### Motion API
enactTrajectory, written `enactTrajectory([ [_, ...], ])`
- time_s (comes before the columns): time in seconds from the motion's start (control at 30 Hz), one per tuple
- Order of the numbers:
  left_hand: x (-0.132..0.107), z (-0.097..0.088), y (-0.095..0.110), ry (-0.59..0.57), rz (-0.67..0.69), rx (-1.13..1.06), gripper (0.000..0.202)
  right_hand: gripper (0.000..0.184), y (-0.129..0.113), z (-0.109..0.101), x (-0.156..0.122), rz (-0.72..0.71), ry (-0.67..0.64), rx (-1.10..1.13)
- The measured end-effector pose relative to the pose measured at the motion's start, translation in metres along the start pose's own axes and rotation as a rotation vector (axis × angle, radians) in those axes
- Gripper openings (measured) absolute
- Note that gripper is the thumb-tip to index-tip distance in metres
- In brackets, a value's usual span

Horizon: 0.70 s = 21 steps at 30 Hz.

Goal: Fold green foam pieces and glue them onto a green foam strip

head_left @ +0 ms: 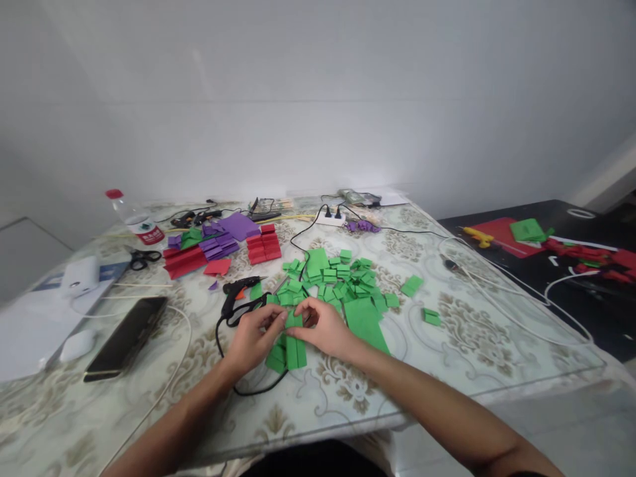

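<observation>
My left hand (256, 334) and my right hand (322, 326) meet near the table's front, both closed on a green folded paper strip (296, 351). Thumb and fingers of each hand pinch its upper end; the lower end hangs toward me over another green piece (276, 358). Just beyond my hands lies a heap of small folded green papers (342, 281). A flat green sheet (365, 321) rests right of my right hand. Left of the heap are a black glue gun (236, 295) and black-handled scissors (243, 311), the scissors close to my left hand.
To the left are a phone (126, 338), a white mouse (78, 346), scissors (144, 258) and a bottle (136, 222). Purple papers (218, 245) and red papers (263, 245) lie farther back, near a power strip (330, 217). A black side table (497, 212) holds a yellow glue gun (479, 236).
</observation>
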<state>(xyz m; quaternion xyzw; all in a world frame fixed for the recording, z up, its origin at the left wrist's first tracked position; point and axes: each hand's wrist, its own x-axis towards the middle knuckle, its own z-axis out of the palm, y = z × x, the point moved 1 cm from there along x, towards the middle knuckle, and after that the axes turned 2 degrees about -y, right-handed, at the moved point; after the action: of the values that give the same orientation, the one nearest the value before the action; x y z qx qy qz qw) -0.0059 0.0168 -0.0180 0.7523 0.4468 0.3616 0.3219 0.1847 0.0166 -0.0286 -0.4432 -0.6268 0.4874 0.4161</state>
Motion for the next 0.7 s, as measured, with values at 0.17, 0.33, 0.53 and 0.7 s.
enactTrajectory([
  [0.17,0.0012,0.0006,-0.0003,-0.001,0.006,-0.003,0.028,0.042,0.0006,0.0001,0.0017,0.076,-0.049,0.112],
  [0.33,0.0012,0.0014,-0.0005,-0.021,-0.004,-0.016,0.03,0.042,0.0031,0.0003,0.004,0.112,-0.076,0.188],
  [0.53,0.0014,0.0031,-0.0024,-0.042,0.003,-0.016,0.031,0.039,0.0031,-0.0007,0.0051,0.141,-0.079,0.193],
  [0.7,0.0011,0.0034,-0.0027,-0.039,-0.004,-0.01,0.033,0.033,0.0039,-0.0023,0.0057,0.127,-0.101,0.186],
])
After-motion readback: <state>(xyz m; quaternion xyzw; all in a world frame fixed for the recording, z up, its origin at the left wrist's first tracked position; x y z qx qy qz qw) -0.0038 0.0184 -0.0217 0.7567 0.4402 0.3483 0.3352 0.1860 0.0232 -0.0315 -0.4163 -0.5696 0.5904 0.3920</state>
